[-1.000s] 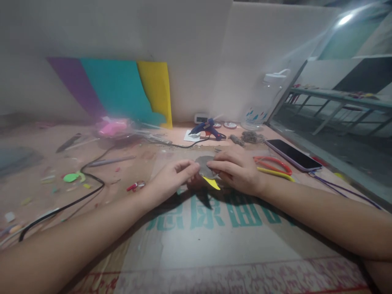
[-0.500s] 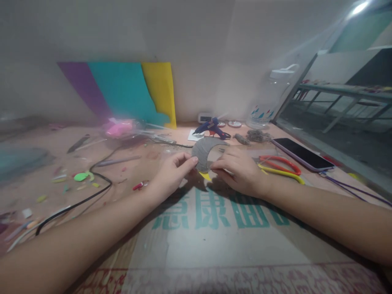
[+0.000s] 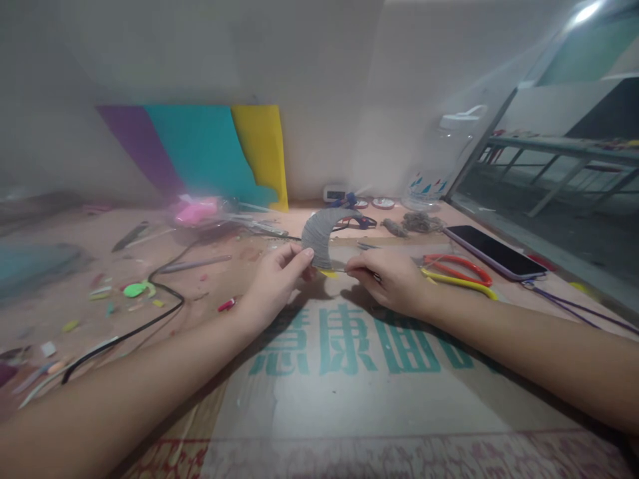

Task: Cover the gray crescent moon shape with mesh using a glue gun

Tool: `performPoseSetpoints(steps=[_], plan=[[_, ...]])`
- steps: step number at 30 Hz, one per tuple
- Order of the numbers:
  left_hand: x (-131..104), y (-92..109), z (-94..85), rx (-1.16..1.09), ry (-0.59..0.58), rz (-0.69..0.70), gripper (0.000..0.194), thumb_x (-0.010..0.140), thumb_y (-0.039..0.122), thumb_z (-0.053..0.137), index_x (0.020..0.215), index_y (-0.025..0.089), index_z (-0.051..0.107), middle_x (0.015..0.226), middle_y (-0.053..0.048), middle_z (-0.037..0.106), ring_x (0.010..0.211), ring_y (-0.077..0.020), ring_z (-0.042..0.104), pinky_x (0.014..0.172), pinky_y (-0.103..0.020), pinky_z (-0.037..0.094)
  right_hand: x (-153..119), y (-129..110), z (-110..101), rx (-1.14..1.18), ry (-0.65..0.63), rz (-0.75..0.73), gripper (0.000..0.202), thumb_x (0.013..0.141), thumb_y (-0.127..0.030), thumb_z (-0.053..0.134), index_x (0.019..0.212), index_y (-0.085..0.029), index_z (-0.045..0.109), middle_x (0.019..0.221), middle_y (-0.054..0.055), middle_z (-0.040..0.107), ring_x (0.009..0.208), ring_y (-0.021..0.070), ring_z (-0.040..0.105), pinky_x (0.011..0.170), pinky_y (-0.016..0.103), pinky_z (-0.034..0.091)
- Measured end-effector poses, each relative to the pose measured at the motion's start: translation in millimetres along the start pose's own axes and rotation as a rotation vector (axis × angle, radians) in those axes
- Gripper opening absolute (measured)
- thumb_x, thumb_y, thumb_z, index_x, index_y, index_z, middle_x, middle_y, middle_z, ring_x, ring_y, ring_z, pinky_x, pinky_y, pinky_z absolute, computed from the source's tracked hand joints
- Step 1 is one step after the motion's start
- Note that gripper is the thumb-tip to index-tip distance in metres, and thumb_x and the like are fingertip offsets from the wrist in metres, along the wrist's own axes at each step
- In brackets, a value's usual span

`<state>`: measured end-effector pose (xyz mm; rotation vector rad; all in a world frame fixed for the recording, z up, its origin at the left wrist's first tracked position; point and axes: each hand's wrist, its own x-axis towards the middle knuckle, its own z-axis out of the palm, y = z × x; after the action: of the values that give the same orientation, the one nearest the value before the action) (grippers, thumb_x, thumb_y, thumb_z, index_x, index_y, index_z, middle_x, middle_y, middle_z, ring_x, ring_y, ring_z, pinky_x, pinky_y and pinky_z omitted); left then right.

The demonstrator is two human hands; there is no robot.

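My left hand [image 3: 285, 274] pinches the lower left part of a grey crescent [image 3: 318, 237] that looks wrapped in thread. The crescent is held up off the table, its upper tip pointing right. Just right of its lower end, my right hand [image 3: 387, 276] is closed, with a thin grey strand [image 3: 340, 270] running from its fingertips to the crescent. A small yellow piece [image 3: 328, 273] shows beneath the crescent. Behind it, a blue glue gun [image 3: 367, 222] is partly hidden.
Red-and-yellow-handled pliers [image 3: 462, 274] and a phone [image 3: 494, 251] lie to the right. A bottle [image 3: 434, 159] and grey thread bundles [image 3: 419, 223] are behind. Scraps and a black cable [image 3: 144, 326] lie left; coloured sheets [image 3: 200, 150] lean on the wall.
The crescent has moved slightly left and up, and has turned in my left hand. My right fingers have come away from its edge, and the strand now shows between them.
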<state>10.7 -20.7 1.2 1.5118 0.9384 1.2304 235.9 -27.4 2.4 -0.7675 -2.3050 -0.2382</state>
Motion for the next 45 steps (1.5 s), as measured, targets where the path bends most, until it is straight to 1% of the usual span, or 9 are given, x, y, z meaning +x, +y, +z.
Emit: performPoseSetpoints(steps=[9, 16, 21, 24, 26, 29, 32, 39, 45], plan=[[-2, -1, -0.4, 0.003, -0.035, -0.054, 0.032, 0.084, 0.043, 0.063, 0.068, 0.018, 0.054, 0.064, 0.001, 0.062, 0.063, -0.0118, 0.056, 0.062, -0.022, 0.042, 0, 9, 6, 0.13, -0.033, 0.252, 0.013, 0.094, -0.021, 0.053, 0.092, -0.017, 0.065, 0.079, 0.004, 0.068, 0.068, 0.0152, 0.059, 0.062, 0.027, 0.044], [-4, 8, 3.1, 0.156, 0.02, -0.035, 0.03, 0.085, 0.041, 0.061, 0.068, 0.017, 0.054, 0.064, 0.002, 0.057, 0.062, -0.0108, 0.051, 0.058, -0.021, 0.039, 9, 5, 2, 0.155, 0.147, 0.232, 0.017, 0.092, -0.02, 0.055, 0.103, -0.018, 0.068, 0.112, 0.012, 0.067, 0.11, 0.0238, 0.059, 0.099, 0.043, 0.043], [-5, 9, 4.7, 0.178, 0.011, -0.061, 0.03, 0.086, 0.043, 0.06, 0.071, 0.018, 0.054, 0.064, 0.002, 0.056, 0.058, -0.0102, 0.049, 0.053, -0.021, 0.037, 14, -17, -4, 0.489, 0.032, 0.548, 0.017, 0.091, -0.03, 0.058, 0.098, -0.018, 0.068, 0.088, 0.006, 0.069, 0.078, 0.0175, 0.066, 0.064, 0.03, 0.052], [-7, 6, 4.3, 0.162, -0.007, -0.059, 0.03, 0.086, 0.045, 0.06, 0.074, 0.018, 0.054, 0.065, 0.003, 0.055, 0.056, -0.0096, 0.048, 0.05, -0.021, 0.037, 16, -26, -2, 0.763, -0.177, 0.835, 0.033, 0.087, -0.033, 0.062, 0.116, -0.019, 0.059, 0.071, -0.002, 0.063, 0.04, 0.0078, 0.049, 0.034, 0.021, 0.035], [-8, 5, 4.0, 0.156, -0.013, -0.045, 0.03, 0.086, 0.045, 0.061, 0.075, 0.018, 0.054, 0.065, 0.003, 0.055, 0.056, -0.0095, 0.048, 0.05, -0.021, 0.037, 17, -28, 1, 0.908, -0.212, 0.899, 0.041, 0.084, -0.026, 0.063, 0.123, -0.021, 0.051, 0.084, 0.0, 0.066, 0.034, 0.0042, 0.045, 0.028, 0.019, 0.031], [-8, 5, 4.0, 0.149, -0.017, -0.018, 0.029, 0.086, 0.043, 0.061, 0.074, 0.018, 0.054, 0.065, 0.003, 0.055, 0.057, -0.0095, 0.048, 0.052, -0.02, 0.038, 17, -28, 5, 1.045, -0.206, 0.926, 0.045, 0.082, -0.019, 0.061, 0.124, -0.023, 0.046, 0.096, 0.002, 0.067, 0.035, 0.0048, 0.05, 0.03, 0.02, 0.04], [-7, 6, 4.3, 0.155, -0.02, -0.015, 0.029, 0.086, 0.043, 0.06, 0.074, 0.017, 0.054, 0.066, 0.002, 0.056, 0.059, -0.0098, 0.05, 0.053, -0.02, 0.038, 13, -25, 10, 1.095, -0.197, 0.9, 0.041, 0.084, -0.018, 0.058, 0.123, -0.022, 0.047, 0.078, -0.002, 0.067, 0.046, 0.009, 0.059, 0.042, 0.022, 0.051], [-6, 6, 4.2, 0.147, -0.076, -0.037, 0.03, 0.085, 0.044, 0.062, 0.072, 0.017, 0.054, 0.063, 0.003, 0.055, 0.057, -0.0099, 0.05, 0.053, -0.021, 0.038, 12, -22, 5, 0.823, -0.168, 0.829, 0.022, 0.087, -0.031, 0.059, 0.103, -0.017, 0.065, 0.059, -0.004, 0.055, 0.045, 0.0079, 0.049, 0.038, 0.018, 0.036], [-6, 4, 4.8, 0.168, -0.143, -0.05, 0.031, 0.085, 0.045, 0.062, 0.073, 0.017, 0.056, 0.063, 0.003, 0.056, 0.056, -0.0102, 0.05, 0.053, -0.022, 0.038, 16, -26, -1, 0.862, -0.234, 0.849, 0.021, 0.081, -0.038, 0.065, 0.079, -0.017, 0.062, 0.057, -0.005, 0.053, 0.044, 0.0073, 0.047, 0.039, 0.019, 0.037]])
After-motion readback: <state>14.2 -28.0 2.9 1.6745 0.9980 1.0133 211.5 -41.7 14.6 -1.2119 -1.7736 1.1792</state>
